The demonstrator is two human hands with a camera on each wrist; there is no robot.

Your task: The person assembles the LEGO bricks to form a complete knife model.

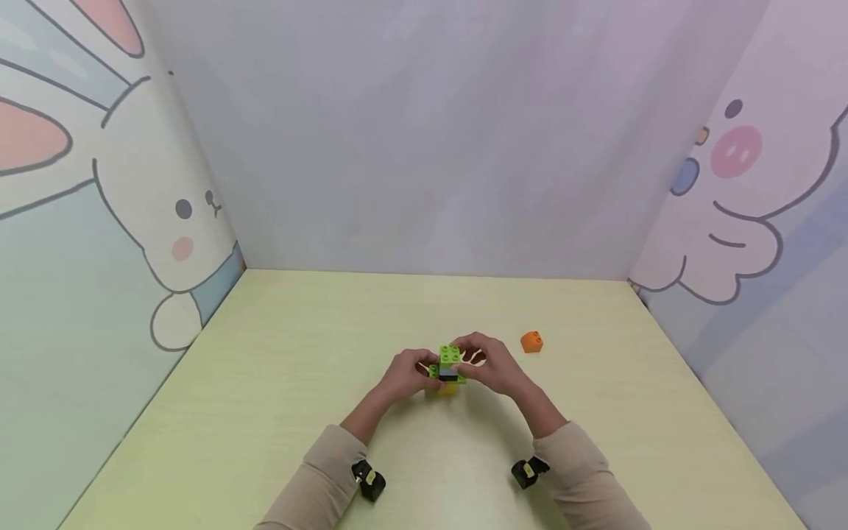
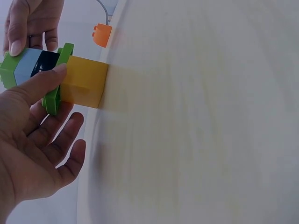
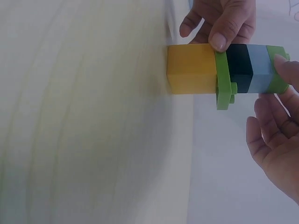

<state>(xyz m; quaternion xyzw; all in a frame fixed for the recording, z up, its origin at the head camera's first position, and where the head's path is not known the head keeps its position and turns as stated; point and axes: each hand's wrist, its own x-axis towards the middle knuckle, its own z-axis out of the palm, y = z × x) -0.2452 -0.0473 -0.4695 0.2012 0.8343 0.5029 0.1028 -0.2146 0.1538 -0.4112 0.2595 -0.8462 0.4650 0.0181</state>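
A tower of toy building blocks stands on the table between the hands. From the bottom up it has a yellow block (image 3: 192, 70), a wider green plate (image 3: 223, 93), a black brick (image 3: 240, 70), a light blue brick (image 3: 259, 70) and a green brick (image 1: 450, 353) with studs on top. My left hand (image 1: 405, 377) pinches the tower at the green plate, its thumb over the plate's near side. Higher up, my right hand (image 1: 497, 366) pinches the upper bricks, the thumb at the top green brick in the right wrist view. Its far fingertips are partly hidden.
An orange brick (image 1: 531, 341) with a curved side lies on the table (image 1: 318, 324), beyond the right hand. A plain back wall (image 1: 424, 147) and side walls with cartoon animals enclose the table. Each sleeve cuff bears a small black device.
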